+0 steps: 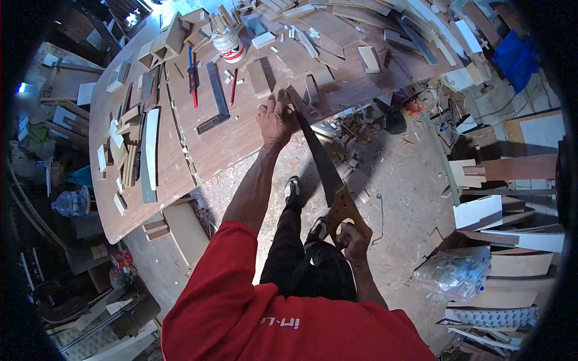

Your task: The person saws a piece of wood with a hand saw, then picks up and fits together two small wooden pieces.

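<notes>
The left arm reaches out long in front of the body, its forearm rising from a red sleeve point(226, 253) toward the near edge of the table point(211, 156). There the left hand point(277, 122) sits back upward, its fingers bent and bunched near one another over the edge; what lies beneath them is hidden, so whether they pinch anything I cannot tell. The right arm is held low and close to the body, the forearm short in view, with the right hand point(353, 239) beside the thigh and its fingers curled around the wooden handle of the handsaw point(321, 159). The saw slants from this grip up to the table edge, its narrow end just beside the left hand and its toothed blade mostly above the floor point(397, 198). Beyond the left hand, on the tabletop, lie an L-shaped square point(215, 96) and a red pencil point(233, 86).
</notes>
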`<state>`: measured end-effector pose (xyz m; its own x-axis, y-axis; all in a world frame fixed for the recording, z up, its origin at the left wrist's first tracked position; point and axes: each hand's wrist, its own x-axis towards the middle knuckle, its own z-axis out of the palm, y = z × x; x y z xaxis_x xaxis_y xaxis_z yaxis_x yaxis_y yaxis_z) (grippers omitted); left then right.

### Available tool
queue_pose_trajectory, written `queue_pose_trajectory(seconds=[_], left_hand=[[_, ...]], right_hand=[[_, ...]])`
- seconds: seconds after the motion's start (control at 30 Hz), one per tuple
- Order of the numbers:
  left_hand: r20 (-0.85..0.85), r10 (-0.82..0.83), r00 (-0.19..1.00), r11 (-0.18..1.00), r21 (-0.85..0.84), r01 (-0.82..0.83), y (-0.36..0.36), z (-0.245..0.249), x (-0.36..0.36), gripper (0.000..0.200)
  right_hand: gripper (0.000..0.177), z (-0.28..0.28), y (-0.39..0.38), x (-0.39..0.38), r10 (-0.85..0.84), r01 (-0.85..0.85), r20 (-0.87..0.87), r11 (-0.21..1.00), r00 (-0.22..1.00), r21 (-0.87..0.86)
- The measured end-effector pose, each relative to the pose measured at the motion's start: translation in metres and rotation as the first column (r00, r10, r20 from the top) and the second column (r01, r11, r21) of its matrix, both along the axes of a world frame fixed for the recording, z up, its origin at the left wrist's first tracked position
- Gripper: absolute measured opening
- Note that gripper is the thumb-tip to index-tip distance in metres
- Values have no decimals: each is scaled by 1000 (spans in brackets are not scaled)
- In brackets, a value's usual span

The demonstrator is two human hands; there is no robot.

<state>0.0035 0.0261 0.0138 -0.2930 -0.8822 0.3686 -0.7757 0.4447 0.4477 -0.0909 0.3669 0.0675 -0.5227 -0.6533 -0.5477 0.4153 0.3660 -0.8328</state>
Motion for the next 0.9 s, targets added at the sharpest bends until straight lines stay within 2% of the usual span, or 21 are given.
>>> queue_pose_trajectory(seconds=[0.03, 0.07, 0.1, 0.13, 0.17, 0.23, 0.27, 0.33, 0.37, 0.4, 0.47, 0.5, 0.57, 0.6, 0.67, 0.73, 0.8, 0.83, 0.9], left_hand=[[-23, -13, 1000, 1000, -27, 12, -1, 0, 1, 32], [-26, -16, 1000, 999, -32, 15, -3, 2, 2, 32], [-33, -48, 998, 999, 19, 49, -4, 3, 3, 31], [-39, -78, 996, 994, 76, 81, -2, 3, 6, 30], [-39, -80, 996, 994, 71, 82, -5, -3, 6, 30], [-16, -85, 996, 996, -41, 84, -14, -21, 12, 64], [-7, -90, 996, 995, -33, 89, -10, -22, 17, 64], [36, -103, 994, 993, -60, 106, -10, -20, 14, 58], [79, -122, 989, 992, -14, 123, -12, -18, 16, 48], [80, -123, 989, 992, -21, 125, -13, -17, 17, 48], [86, -128, 988, 992, 24, 127, -6, -2, 21, 35], [87, -128, 988, 992, 21, 127, -3, 6, 22, 35], [-250, -201, 947, 974, 52, 220, 4, 24, 22, 20], [-248, -196, 949, 976, 46, 214, 11, 33, 23, 20], [-431, -70, 900, 969, 186, 164, 29, 51, 20, 20], [-439, -94, 893, 971, 157, 180, 36, 67, 21, 19], [-496, -39, 868, 952, 245, 183, 40, 77, 22, 23], [-596, -22, 803, 949, 239, 204, 37, 70, 22, 28], [-556, -20, 831, 965, 206, 161, 34, 71, 22, 28]], right_hand=[[5, 5, -3, 0, -58, 67, 161, 996, 985, -53], [4, 8, -5, -1, -105, 143, 318, 985, 942, -98], [9, -6, -3, -3, -285, 289, 480, 955, 830, 68], [9, -8, 4, -2, -290, 291, 479, 954, 829, 73], [9, -2, 2, 0, -229, 244, 344, 970, 911, -1], [4, 1, -1, 0, -119, 123, 51, 988, 992, -96], [4, 8, -1, 5, -124, 129, 60, 988, 990, -88], [19, 20, -12, 2, -46, 6, -314, 992, 948, -128], [30, 20, -15, 0, -52, -10, -359, 986, 932, -169], [30, 20, -19, -2, -56, -8, -358, 984, 932, -175], [31, 21, -23, -7, -29, -85, -528, 978, 849, -191], [31, 20, -24, -8, -31, -85, -527, 977, 850, -194], [31, 15, -27, -11, -51, -56, -475, 976, 879, -209], [31, 13, -30, -12, -48, -62, -473, 974, 880, -216], [32, 10, -35, -13, -84, 5, -324, 972, 942, -237], [29, 12, -41, -13, -105, 14, -347, 967, 932, -256], [28, 19, -44, -16, -82, 35, -237, 979, 968, -198], [28, 18, -48, -16, -76, 26, -240, 979, 968, -202], [21, 16, -58, -13, -114, 60, -225, 970, 968, -234]])
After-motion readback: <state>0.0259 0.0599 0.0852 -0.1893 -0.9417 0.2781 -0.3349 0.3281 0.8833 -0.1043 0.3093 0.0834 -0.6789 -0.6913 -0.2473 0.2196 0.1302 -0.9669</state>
